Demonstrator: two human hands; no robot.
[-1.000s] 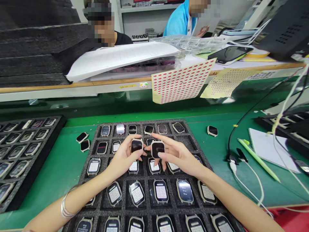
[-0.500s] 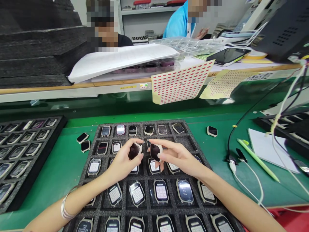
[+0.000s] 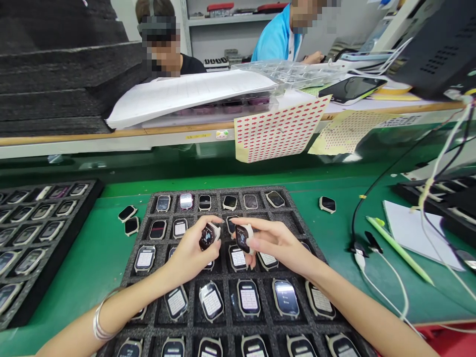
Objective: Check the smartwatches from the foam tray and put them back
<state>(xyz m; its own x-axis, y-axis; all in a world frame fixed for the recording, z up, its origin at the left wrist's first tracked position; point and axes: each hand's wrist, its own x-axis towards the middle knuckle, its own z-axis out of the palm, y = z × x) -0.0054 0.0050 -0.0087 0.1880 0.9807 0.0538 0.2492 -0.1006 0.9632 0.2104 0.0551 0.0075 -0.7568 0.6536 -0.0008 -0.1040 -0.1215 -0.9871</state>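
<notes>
My left hand [image 3: 196, 244] grips a strapless smartwatch [image 3: 208, 236] between thumb and fingers. A second smartwatch [image 3: 242, 238] is pinched in my right hand [image 3: 273, 241], its pale case edge facing right. Both screens are lit with a small picture on a dark face. The two watches are held apart, above the black foam tray [image 3: 226, 322]. Strapless watches fill most of the tray's compartments, and many show a white grid on the screen, such as one watch [image 3: 248, 297] below my hands. Part of the tray is hidden behind my arms.
Two loose watches [image 3: 131, 226] lie left of the tray and another watch [image 3: 327, 204] lies right. A second foam tray [image 3: 55, 267] holds watches at left. Cables [image 3: 386, 282], a green pen [image 3: 401, 253] and white paper [image 3: 420, 228] are at right. Two people sit beyond the shelf [image 3: 167, 130].
Both held watches' screens were dark and now glow with a picture. My hands have barely moved. The person in blue has lowered a hand.
</notes>
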